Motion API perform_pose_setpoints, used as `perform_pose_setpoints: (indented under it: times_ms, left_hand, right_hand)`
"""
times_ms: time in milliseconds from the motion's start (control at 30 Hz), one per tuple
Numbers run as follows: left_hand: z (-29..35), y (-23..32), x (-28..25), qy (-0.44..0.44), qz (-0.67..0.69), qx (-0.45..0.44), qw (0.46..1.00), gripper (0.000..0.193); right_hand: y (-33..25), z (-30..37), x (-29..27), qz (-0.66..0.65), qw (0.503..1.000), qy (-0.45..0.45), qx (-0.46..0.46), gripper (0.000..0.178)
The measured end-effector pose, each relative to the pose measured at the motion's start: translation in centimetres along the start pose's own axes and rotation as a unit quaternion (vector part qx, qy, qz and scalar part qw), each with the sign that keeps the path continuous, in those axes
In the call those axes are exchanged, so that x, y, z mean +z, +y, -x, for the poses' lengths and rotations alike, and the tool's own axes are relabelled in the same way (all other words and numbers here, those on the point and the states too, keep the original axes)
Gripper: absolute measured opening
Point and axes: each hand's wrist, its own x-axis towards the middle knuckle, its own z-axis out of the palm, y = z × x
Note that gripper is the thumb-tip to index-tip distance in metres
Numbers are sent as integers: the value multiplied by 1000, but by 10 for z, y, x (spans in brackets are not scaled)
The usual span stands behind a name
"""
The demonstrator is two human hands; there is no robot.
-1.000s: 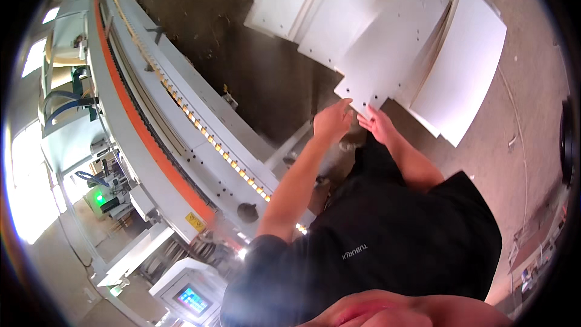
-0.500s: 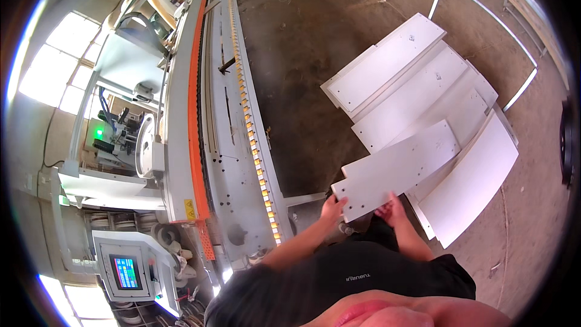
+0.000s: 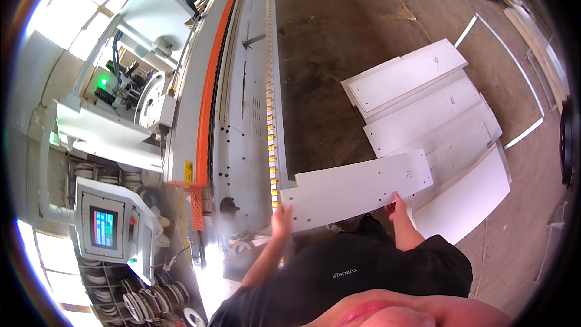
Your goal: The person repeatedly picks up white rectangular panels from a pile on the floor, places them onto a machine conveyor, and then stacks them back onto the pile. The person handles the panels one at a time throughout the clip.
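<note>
A white panel (image 3: 357,191) lies at twelve o'clock from the chest, gripped by the left hand (image 3: 281,221) at its eight and the right hand (image 3: 396,211) at its four. Swung too far toward nine, its corner could knock the machine's yellow strip (image 3: 272,160); tilted, it might scrape the stacked panels (image 3: 417,106) at one. At eight o'clock, a wire rack (image 3: 117,291) contains pale rolls (image 3: 138,306).

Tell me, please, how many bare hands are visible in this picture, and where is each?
2. The left hand is at the left end of the white board; the right hand is at its near edge, farther right. No other hand shows.
</note>
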Motion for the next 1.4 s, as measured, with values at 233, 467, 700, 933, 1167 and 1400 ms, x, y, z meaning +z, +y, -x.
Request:
perform_pose_setpoints:
  times_ms: [233,467,700,933,1167,1400]
  left_hand:
    - [33,-68,-119,60,140,-24,988,38]
    - [1,-209,-138,112,-23,-12,993,35]
    - [-30,-264,-164,98,-31,68,992,74]
    - [-15,-267,-187,86,120,25,989,69]
    - [54,-296,-179,217,204,-56,953,56]
    - [65,-218,-99,275,437,-144,844,88]
  right_hand:
    - [-87,64,-7,-132,971,-122,-156,38]
    - [-115,71,-20,130,959,-25,-249,44]
    - [-101,115,-35,428,878,-65,-205,66]
    - [-57,107,-19,395,875,-80,-268,75]
    - [-35,105,-31,356,887,-116,-271,79]
    - [27,97,16,499,786,-179,-319,72]
